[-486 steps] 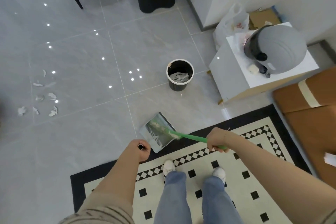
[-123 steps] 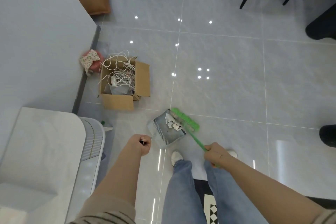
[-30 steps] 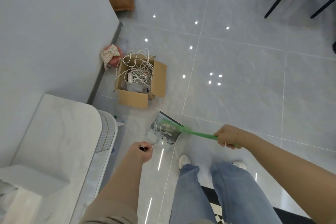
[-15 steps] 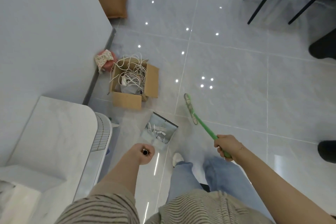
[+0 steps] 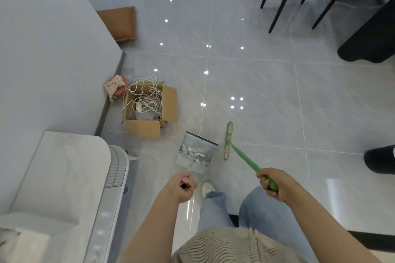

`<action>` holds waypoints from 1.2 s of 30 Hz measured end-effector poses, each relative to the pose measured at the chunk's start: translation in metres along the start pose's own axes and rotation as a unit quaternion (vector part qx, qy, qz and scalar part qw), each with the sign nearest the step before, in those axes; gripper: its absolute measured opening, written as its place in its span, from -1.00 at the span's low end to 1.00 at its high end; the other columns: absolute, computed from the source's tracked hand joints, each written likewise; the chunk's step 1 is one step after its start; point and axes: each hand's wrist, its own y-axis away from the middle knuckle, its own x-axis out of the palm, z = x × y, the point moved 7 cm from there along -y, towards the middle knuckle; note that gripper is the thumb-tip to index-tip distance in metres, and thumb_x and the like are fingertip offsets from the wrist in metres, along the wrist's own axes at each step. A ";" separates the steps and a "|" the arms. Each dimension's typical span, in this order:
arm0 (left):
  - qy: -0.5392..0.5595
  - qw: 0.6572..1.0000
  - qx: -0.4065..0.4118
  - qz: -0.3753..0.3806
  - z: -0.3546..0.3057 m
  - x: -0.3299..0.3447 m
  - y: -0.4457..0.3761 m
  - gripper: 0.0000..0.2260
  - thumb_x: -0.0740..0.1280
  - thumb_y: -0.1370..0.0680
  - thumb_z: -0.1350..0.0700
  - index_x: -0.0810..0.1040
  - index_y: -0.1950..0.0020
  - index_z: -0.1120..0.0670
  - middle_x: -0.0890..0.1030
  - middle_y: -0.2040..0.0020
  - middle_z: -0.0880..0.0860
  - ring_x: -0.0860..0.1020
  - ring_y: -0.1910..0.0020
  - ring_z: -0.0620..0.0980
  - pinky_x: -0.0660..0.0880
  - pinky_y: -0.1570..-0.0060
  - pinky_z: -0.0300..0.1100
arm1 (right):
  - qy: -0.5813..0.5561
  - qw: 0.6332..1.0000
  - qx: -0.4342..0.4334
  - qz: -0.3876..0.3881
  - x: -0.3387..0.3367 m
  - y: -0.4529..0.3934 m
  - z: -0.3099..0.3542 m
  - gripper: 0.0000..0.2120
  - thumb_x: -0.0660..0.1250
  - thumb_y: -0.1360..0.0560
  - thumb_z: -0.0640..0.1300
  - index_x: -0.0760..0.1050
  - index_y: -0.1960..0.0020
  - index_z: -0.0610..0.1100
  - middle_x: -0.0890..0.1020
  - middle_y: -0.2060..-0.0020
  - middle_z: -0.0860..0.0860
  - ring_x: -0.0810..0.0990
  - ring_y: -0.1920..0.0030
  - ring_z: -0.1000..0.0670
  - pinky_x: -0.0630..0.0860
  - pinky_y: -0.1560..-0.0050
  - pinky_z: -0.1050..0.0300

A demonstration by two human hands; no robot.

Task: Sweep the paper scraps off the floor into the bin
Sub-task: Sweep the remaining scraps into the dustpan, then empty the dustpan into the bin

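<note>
Pointing away, broom (image 5: 239, 151) angled up-left

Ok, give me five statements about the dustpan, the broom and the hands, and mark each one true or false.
1. White paper scraps lie in the grey dustpan. True.
2. The right hand grips the green broom. True.
3. The broom head rests inside the dustpan. False: it is beside the dustpan, on the grey tiled floor.
4. The brown cardboard box holds white cables. True.
5. The left hand hangs empty. False: it grips the dustpan's upright handle.
</note>
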 end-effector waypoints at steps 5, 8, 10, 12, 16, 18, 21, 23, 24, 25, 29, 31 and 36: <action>0.006 0.998 -0.018 0.056 0.027 0.015 0.015 -0.78 0.11 -0.65 0.17 0.41 0.15 0.22 0.30 0.60 0.08 0.29 0.78 -0.06 0.25 0.79 -0.36 | -0.059 0.998 -0.008 0.022 -0.026 0.013 -0.014 -0.83 0.16 -0.54 -0.33 0.34 0.22 -0.19 0.40 0.64 0.03 0.33 0.73 0.17 0.13 0.71 0.44; 0.001 0.997 -0.012 0.070 0.048 0.031 0.029 -0.73 0.09 -0.64 0.17 0.46 0.15 0.26 0.27 0.59 0.07 0.28 0.78 -0.08 0.26 0.77 -0.37 | -0.068 0.997 -0.031 0.012 -0.046 0.023 -0.022 -0.85 0.16 -0.55 -0.32 0.36 0.20 -0.20 0.41 0.61 0.02 0.34 0.72 0.15 0.15 0.71 0.41; -0.005 0.996 -0.019 0.090 0.067 0.041 0.035 -0.66 0.09 -0.64 0.16 0.50 0.20 0.31 0.27 0.60 0.07 0.28 0.78 -0.07 0.27 0.77 -0.37 | -0.074 0.996 -0.045 0.006 -0.060 0.029 -0.030 -0.86 0.16 -0.54 -0.31 0.36 0.19 -0.19 0.42 0.61 0.01 0.35 0.72 0.15 0.16 0.71 0.41; -0.013 0.993 -0.034 0.113 0.092 0.049 0.042 -0.57 0.09 -0.65 0.14 0.54 0.30 0.33 0.27 0.60 0.08 0.28 0.78 -0.06 0.27 0.78 -0.34 | -0.088 0.994 -0.059 0.003 -0.078 0.041 -0.042 -0.87 0.18 -0.54 -0.31 0.37 0.18 -0.19 0.43 0.58 0.00 0.36 0.71 0.14 0.16 0.70 0.39; -0.030 0.988 -0.053 0.142 0.144 0.059 0.063 -0.52 0.13 -0.63 0.11 0.52 0.39 0.35 0.30 0.60 0.09 0.30 0.78 -0.05 0.27 0.78 -0.33 | -0.103 0.990 -0.090 -0.008 -0.115 0.070 -0.075 -0.91 0.22 -0.53 -0.32 0.41 0.16 -0.21 0.44 0.50 -0.03 0.37 0.69 0.14 0.19 0.67 0.36; -0.039 0.985 -0.058 0.157 0.168 0.060 0.073 -0.54 0.14 -0.62 0.11 0.54 0.38 0.31 0.30 0.59 0.09 0.31 0.77 -0.05 0.27 0.79 -0.33 | -0.108 0.989 -0.105 -0.012 -0.133 0.083 -0.094 -0.90 0.23 -0.52 -0.33 0.41 0.17 -0.22 0.43 0.50 -0.04 0.37 0.69 0.14 0.19 0.66 0.36; -0.044 0.983 -0.063 0.164 0.196 0.060 0.087 -0.60 0.15 -0.61 0.13 0.51 0.35 0.30 0.30 0.58 0.08 0.31 0.76 -0.06 0.27 0.78 -0.34 | -0.112 0.987 -0.114 -0.021 -0.159 0.098 -0.120 -0.90 0.23 -0.52 -0.34 0.41 0.17 -0.22 0.43 0.47 -0.05 0.36 0.68 0.13 0.19 0.65 0.36; -0.054 0.981 -0.076 0.170 0.212 0.061 0.096 -0.63 0.15 -0.61 0.14 0.47 0.34 0.28 0.31 0.58 0.08 0.31 0.76 -0.05 0.28 0.77 -0.35 | -0.123 0.985 -0.115 -0.030 -0.173 0.106 -0.134 -0.91 0.23 -0.52 -0.33 0.42 0.16 -0.23 0.43 0.46 -0.05 0.36 0.68 0.13 0.20 0.64 0.35; -0.062 0.980 -0.083 0.173 0.219 0.063 0.100 -0.65 0.15 -0.60 0.15 0.47 0.34 0.28 0.31 0.58 0.09 0.32 0.76 -0.04 0.28 0.76 -0.35 | -0.131 0.984 -0.114 -0.032 -0.179 0.109 -0.139 -0.92 0.23 -0.52 -0.33 0.43 0.15 -0.24 0.43 0.46 -0.05 0.36 0.67 0.13 0.20 0.64 0.35; -0.072 0.978 -0.089 0.173 0.225 0.064 0.104 -0.67 0.15 -0.59 0.15 0.45 0.33 0.25 0.31 0.58 0.09 0.32 0.76 -0.04 0.29 0.76 -0.34 | -0.144 0.982 -0.114 -0.033 -0.184 0.112 -0.144 -0.93 0.23 -0.52 -0.33 0.43 0.14 -0.24 0.43 0.45 -0.05 0.37 0.67 0.13 0.21 0.63 0.34; -0.116 0.976 -0.095 0.159 0.239 0.074 0.107 -0.74 0.16 -0.61 0.14 0.33 0.29 0.14 0.31 0.59 0.08 0.32 0.76 -0.04 0.29 0.77 -0.32 | -0.198 0.973 -0.113 -0.033 -0.195 0.122 -0.165 -0.92 0.23 -0.53 -0.32 0.43 0.14 -0.23 0.44 0.46 -0.04 0.38 0.66 0.13 0.21 0.64 0.35; -0.159 0.970 -0.107 0.152 0.244 0.079 0.106 -0.72 0.16 -0.60 0.15 0.39 0.31 0.18 0.31 0.59 0.08 0.31 0.76 -0.05 0.29 0.77 -0.33 | -0.216 0.968 -0.119 -0.041 -0.198 0.126 -0.174 -0.92 0.23 -0.52 -0.31 0.42 0.15 -0.21 0.45 0.47 -0.04 0.38 0.65 0.13 0.20 0.65 0.34; -0.244 0.951 -0.126 0.140 0.248 0.093 0.105 -0.73 0.14 -0.62 0.12 0.28 0.28 0.08 0.31 0.59 0.05 0.31 0.76 -0.08 0.28 0.77 -0.35 | -0.265 0.955 -0.111 -0.073 -0.197 0.142 -0.187 -0.88 0.23 -0.53 -0.31 0.40 0.19 -0.21 0.43 0.49 -0.05 0.34 0.59 0.09 0.16 0.63 0.32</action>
